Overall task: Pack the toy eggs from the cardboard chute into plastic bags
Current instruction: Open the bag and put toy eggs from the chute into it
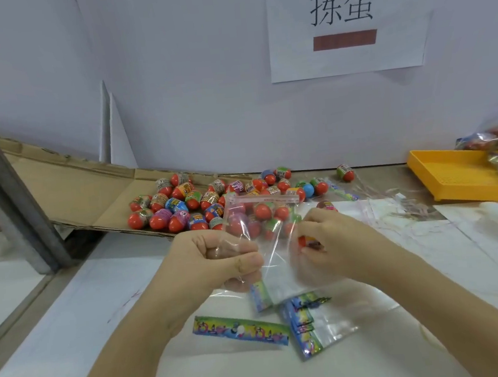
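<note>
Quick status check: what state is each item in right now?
Left hand: shut on plastic bag.
Right hand: shut on toy egg.
Plastic bag: held up, holds no egg yet.
Loose eggs: piled at the chute's end.
Cardboard chute: mostly bare higher up.
Yellow tray: holds filled bags.

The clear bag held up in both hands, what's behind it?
Through the clear bag, held by the left hand and right hand, several toy eggs at the cardboard chute end show. The right hand holds one egg. Anything behind the hands is covered.
</note>
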Motion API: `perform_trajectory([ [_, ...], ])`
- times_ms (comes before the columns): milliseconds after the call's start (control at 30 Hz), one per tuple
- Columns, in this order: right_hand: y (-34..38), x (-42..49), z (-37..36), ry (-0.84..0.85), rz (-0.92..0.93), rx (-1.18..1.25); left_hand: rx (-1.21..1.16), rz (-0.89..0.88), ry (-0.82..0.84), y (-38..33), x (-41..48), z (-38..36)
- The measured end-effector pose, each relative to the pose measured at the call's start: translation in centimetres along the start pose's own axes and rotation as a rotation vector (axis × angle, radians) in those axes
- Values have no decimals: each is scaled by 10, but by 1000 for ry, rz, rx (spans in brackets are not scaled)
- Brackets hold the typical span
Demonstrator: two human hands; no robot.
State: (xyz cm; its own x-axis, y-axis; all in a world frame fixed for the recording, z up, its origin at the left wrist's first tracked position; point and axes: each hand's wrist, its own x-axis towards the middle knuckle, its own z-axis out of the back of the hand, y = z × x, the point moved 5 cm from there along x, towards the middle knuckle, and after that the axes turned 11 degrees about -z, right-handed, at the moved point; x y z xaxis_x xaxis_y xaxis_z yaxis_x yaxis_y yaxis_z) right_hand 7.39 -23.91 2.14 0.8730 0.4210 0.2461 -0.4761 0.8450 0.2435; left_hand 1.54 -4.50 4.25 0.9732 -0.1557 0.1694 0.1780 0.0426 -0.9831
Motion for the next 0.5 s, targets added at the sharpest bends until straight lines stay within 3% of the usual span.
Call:
perform_trajectory([
  [67,0,0,15,-115,-58,148,4,-10,-12,-1,0,1],
  [167,3,-2,60,-340,-167,750,12,-34,-39,-2,-1,-2],
  [267,28,-7,88,-273,-59,1333,40,-61,-51,-2,-2,-9],
  [367,56,-17,97,-288,15,1163,26,-111,-60,-2,-3,-16],
  [500,61,-17,87,-375,-47,817,-11,-211,-74,-6,-4,-19],
])
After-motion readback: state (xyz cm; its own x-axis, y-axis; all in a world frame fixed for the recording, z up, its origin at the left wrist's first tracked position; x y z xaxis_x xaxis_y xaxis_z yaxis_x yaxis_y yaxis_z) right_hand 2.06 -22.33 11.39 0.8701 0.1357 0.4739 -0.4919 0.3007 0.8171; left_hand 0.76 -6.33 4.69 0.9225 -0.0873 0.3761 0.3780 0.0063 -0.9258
